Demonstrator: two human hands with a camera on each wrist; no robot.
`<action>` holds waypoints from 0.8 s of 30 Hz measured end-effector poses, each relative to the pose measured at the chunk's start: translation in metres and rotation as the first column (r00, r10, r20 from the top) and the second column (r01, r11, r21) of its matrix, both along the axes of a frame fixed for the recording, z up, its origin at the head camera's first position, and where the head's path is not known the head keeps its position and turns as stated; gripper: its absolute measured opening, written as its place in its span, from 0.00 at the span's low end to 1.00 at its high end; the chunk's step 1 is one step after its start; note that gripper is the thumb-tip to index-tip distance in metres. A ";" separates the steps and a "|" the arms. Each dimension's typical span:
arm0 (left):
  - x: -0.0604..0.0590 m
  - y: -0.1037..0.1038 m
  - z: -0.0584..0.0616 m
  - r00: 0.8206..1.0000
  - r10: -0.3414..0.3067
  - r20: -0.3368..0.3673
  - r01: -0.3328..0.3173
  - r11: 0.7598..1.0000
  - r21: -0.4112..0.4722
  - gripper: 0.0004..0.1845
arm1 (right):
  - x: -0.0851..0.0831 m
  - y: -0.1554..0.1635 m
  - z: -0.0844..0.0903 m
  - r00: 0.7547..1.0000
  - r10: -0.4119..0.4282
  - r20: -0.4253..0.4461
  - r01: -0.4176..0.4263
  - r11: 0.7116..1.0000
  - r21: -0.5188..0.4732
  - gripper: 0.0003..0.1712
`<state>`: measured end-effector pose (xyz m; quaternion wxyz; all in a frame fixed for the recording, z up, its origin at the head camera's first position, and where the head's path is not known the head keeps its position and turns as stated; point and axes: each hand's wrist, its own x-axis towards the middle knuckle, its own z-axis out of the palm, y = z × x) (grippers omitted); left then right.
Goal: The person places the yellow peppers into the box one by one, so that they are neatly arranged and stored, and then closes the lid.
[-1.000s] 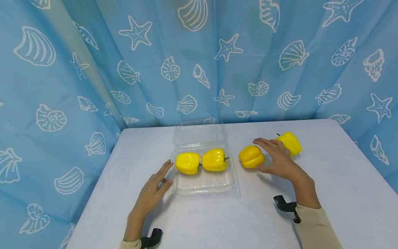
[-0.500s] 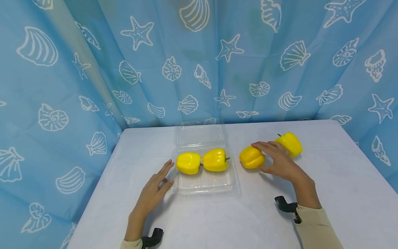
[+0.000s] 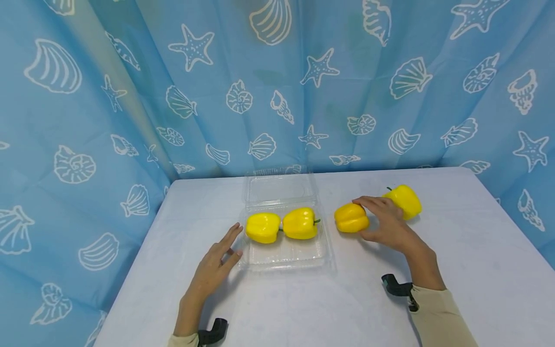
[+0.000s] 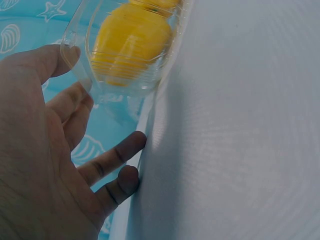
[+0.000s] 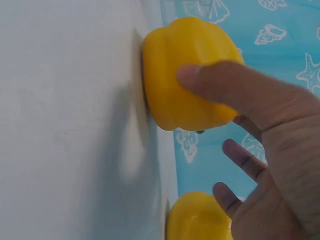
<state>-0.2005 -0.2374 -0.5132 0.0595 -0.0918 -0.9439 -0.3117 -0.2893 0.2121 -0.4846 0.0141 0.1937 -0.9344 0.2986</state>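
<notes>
A clear plastic clamshell lies open mid-table with two yellow peppers side by side in its tray. My left hand lies flat on the table, fingers straight, its thumb at the tray's left rim; the nearer pepper shows through the plastic. To the right, my right hand rests on a third yellow pepper that sits on the table. One finger lies across this pepper, while the other fingers are spread and off it. A fourth pepper lies just behind the hand.
The clamshell's lid lies open toward the back. A blue curtain with shell prints closes in the white table on the back and both sides. The table's left edge runs close to my left hand.
My right hand has settled lower onto the third pepper, its fingers now on the top. The left hand, the clamshell and the other peppers have not moved.
</notes>
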 end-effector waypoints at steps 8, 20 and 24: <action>0.001 0.000 0.001 1.000 -0.005 -0.005 0.006 1.000 0.012 0.32 | -0.001 0.003 -0.003 0.999 -0.038 -0.033 0.038 0.999 0.024 0.44; 0.001 0.000 0.001 1.000 -0.007 -0.005 0.007 1.000 0.005 0.32 | 0.004 0.005 0.008 0.997 -0.067 -0.037 0.068 0.997 0.033 0.44; 0.001 -0.001 0.001 1.000 -0.009 -0.004 0.009 1.000 0.006 0.32 | 0.005 0.005 0.012 0.996 -0.066 -0.058 0.066 0.998 0.005 0.43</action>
